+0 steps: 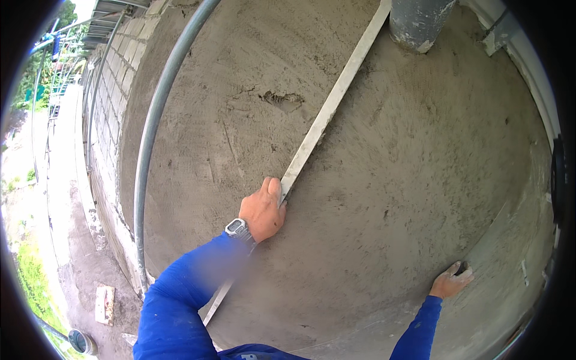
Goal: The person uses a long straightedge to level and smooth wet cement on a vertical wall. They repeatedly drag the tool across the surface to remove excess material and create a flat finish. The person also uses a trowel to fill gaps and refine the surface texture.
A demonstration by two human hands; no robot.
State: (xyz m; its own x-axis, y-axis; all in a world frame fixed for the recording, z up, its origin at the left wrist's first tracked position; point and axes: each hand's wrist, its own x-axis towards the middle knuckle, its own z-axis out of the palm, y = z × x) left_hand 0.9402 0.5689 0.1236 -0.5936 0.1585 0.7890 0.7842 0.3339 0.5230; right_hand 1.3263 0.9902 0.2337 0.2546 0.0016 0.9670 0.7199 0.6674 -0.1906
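My left hand [264,211], with a grey watch [236,227] on its wrist, is closed around a long, pale, mortar-smeared straightedge [327,111]. The bar lies slantwise against a wet grey plastered wall [390,162]. Its lower end [217,303] shows below my blue sleeve, and the upper end leaves the view beside a grey pipe. Lower right, my right hand [451,282] is at the wall with its fingers curled. Something dark shows between thumb and fingers; whether it is an object or a gap cannot be made out. A ragged hollow [283,99] marks the plaster left of the bar.
A curved metal scaffold pole [157,114] stands left of the plaster. The thick grey pipe [417,24] sticks out at the top. Bare blockwork [117,72] runs along the left. Below lie a bucket [81,341] and a stained flat board [105,305].
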